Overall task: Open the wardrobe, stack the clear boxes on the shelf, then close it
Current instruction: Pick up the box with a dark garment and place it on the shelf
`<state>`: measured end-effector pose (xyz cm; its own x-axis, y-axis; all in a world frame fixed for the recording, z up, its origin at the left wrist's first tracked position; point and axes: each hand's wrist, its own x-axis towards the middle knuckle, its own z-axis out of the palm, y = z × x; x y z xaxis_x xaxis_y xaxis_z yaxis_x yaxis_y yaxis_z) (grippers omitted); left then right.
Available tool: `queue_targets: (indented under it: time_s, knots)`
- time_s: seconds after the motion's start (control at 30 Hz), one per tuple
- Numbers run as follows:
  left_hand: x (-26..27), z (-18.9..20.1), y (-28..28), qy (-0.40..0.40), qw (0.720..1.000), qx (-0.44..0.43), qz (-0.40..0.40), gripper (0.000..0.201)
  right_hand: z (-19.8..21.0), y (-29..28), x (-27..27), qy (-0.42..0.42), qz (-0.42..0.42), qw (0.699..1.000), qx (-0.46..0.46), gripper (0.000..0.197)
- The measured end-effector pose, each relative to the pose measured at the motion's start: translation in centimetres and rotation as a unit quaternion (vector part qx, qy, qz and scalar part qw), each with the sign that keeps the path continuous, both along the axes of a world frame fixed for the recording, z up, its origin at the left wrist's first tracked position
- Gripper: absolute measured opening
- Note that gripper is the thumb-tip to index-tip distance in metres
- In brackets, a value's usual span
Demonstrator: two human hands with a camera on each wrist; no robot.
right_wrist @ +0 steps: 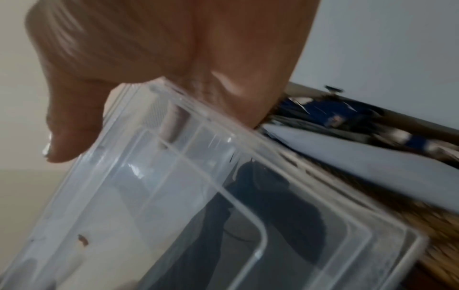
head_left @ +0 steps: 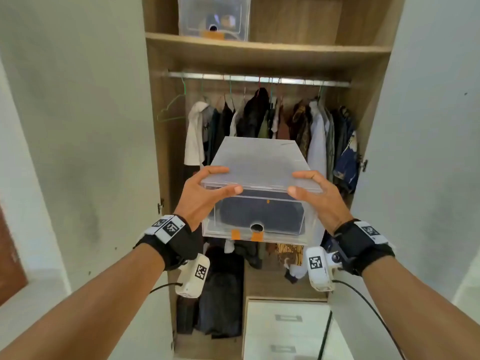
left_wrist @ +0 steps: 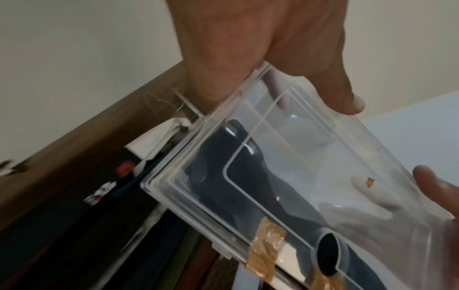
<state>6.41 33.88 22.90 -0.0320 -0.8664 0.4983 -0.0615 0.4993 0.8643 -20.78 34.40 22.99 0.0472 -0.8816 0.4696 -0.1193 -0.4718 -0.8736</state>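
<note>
I hold a clear plastic box [head_left: 255,172] with dark contents in front of the open wardrobe. My left hand [head_left: 207,190] grips its left top corner, thumb on the front, fingers over the lid. At the right top corner my right hand [head_left: 314,190] grips it the same way. Orange tape patches [head_left: 235,234] sit on its front lower edge. The box [left_wrist: 285,176] and my left hand [left_wrist: 285,64] show close in the left wrist view, the box [right_wrist: 198,196] and my right hand [right_wrist: 149,78] in the right wrist view. Another clear box [head_left: 214,18] stands on the upper shelf [head_left: 285,49] at the left.
Both white wardrobe doors [head_left: 78,126] stand open to each side. Clothes [head_left: 272,120] hang from a metal rail [head_left: 259,79] behind the held box. A white drawer unit [head_left: 285,331] sits at the wardrobe's bottom right. Dark garments lie at the bottom left.
</note>
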Motion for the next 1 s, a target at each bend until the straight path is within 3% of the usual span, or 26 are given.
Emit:
queue_targets:
  time_s: [0.17,0.53,0.77,1.0]
  knots:
    - [-0.9,9.2,-0.6,-0.013,0.996,-0.088,-0.007,0.057,8.6,0.7,-1.6,0.060,-0.042,0.993,-0.093,0.048]
    - [-4.7,25.5,-4.3,-0.004,0.975,-0.222,0.003,0.049,24.5,-1.6,-4.4,0.022,-0.105,0.963,-0.247,0.043]
    - [-7.9,31.3,-10.7,-0.001,0.967,-0.253,0.037,0.050,31.2,-8.7,-7.7,0.047,-0.126,0.950,-0.283,0.044]
    - [-10.0,34.3,-18.0,0.003,0.960,-0.266,0.083,0.044,34.5,-16.2,-9.6,0.060,-0.130,0.942,-0.302,0.038]
